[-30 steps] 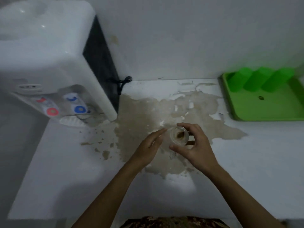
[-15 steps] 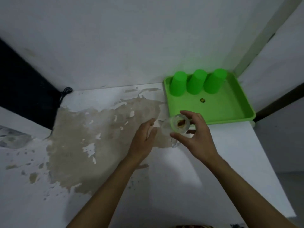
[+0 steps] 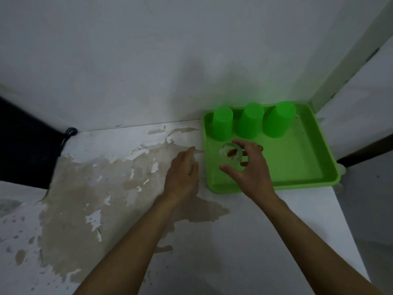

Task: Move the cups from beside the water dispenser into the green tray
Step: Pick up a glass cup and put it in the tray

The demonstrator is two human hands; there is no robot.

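A small clear glass cup [image 3: 231, 153] with a brown residue inside is over the left part of the green tray [image 3: 302, 167]. My right hand [image 3: 252, 169] grips it from the right, index finger on its far rim and thumb under its near side. Whether the cup touches the tray floor I cannot tell. Three green cups stand upside down along the tray's back edge: left [image 3: 222, 122], middle [image 3: 251, 120], right [image 3: 279, 119]. My left hand [image 3: 182, 175] lies flat over the counter just left of the tray, holding nothing.
The white counter [image 3: 223, 252] has a large brown peeled patch [image 3: 89, 188] across its left and middle. A wall runs behind the tray, and the counter ends just right of it. A black cable [image 3: 69, 133] and a dark panel sit at the far left.
My right hand has carried the clear cup rightwards from the counter to over the tray. My left hand followed beside it. The view has swung right, and the water dispenser has left the frame.
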